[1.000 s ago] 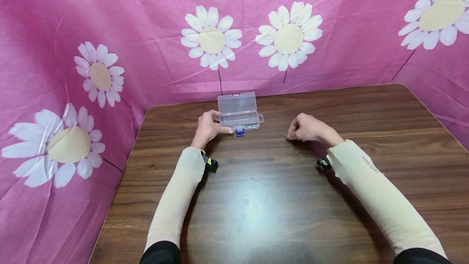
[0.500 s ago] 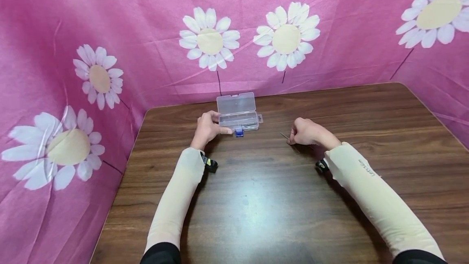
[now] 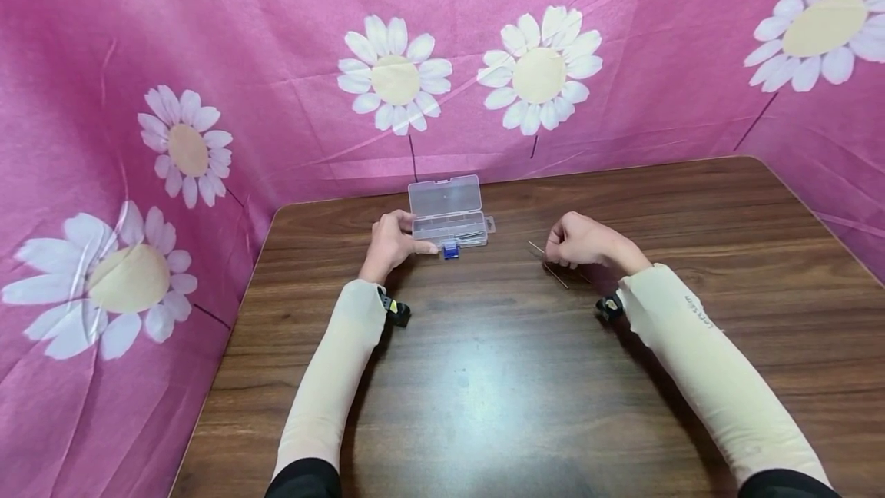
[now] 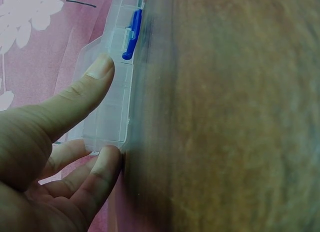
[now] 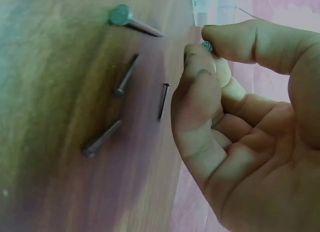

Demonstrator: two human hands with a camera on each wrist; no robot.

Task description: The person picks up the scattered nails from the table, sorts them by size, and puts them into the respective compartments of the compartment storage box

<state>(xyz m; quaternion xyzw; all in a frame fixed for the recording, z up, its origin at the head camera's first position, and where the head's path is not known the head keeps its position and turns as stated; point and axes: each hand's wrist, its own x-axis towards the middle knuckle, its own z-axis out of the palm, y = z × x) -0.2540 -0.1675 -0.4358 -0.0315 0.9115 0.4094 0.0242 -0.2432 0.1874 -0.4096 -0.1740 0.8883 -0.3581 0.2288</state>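
My left hand (image 3: 394, 243) grips the left end of a clear plastic box (image 3: 445, 194), thumb along its front and fingers round its end. The box stands with its lid raised; a blue latch (image 4: 132, 36) hangs at the front. Thin metal nails (image 3: 472, 235) lie in its right part. To the right, my right hand (image 3: 581, 240) pinches a nail (image 5: 207, 45) between thumb and forefinger. Its head shows between the fingertips in the right wrist view, and its shaft points toward the box in the head view. Several loose nails (image 5: 125, 76) lie on the table beside this hand.
The brown wooden table (image 3: 470, 375) reaches back to a pink cloth (image 3: 290, 60) with daisies, which hangs close behind the box. A hanging tab (image 3: 491, 224) sticks out from the box's right end.
My right hand dips toward the near side over the loose nails, then comes back up and away with a nail in its fingertips. The left hand and the box stay in place.
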